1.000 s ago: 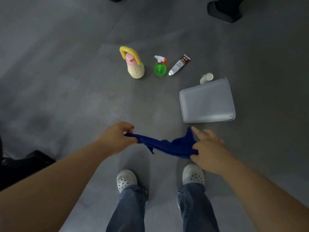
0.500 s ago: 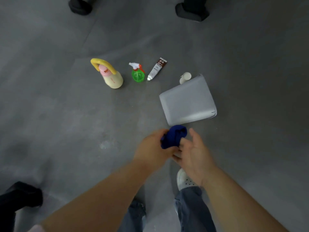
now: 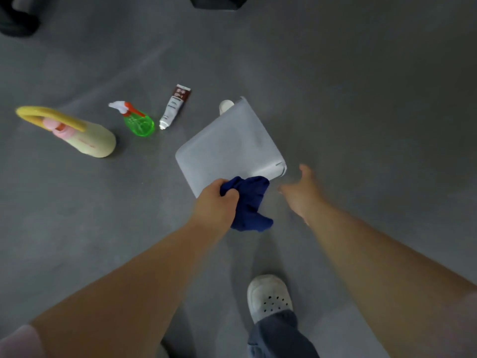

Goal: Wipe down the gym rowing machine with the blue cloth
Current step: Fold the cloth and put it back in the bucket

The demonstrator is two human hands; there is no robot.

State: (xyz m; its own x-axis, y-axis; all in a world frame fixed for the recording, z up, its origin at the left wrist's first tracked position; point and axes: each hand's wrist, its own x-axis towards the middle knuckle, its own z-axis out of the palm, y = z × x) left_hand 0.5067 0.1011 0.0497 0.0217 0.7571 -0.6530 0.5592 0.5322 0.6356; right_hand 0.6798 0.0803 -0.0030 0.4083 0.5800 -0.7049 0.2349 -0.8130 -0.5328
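A dark blue cloth (image 3: 249,202) hangs bunched from my left hand (image 3: 215,202), whose fingers are curled round its upper part, above the grey floor. My right hand (image 3: 303,193) is apart from the cloth, to its right, with fingers spread and holding nothing. The rowing machine itself is not clearly in view; only dark bases (image 3: 216,1) show at the top edge.
A grey rectangular container (image 3: 227,146) lies on the floor just beyond my hands, a small white cap (image 3: 225,105) behind it. Left of it lie a tube (image 3: 175,105), a green spray bottle (image 3: 136,121) and a cream bottle with yellow handle (image 3: 85,138). My white shoe (image 3: 268,295) is below.
The cloth, first stretched between both hands, was bunched together; now my right hand has let go and moved right, while my left hand alone holds it. The view has shifted right.
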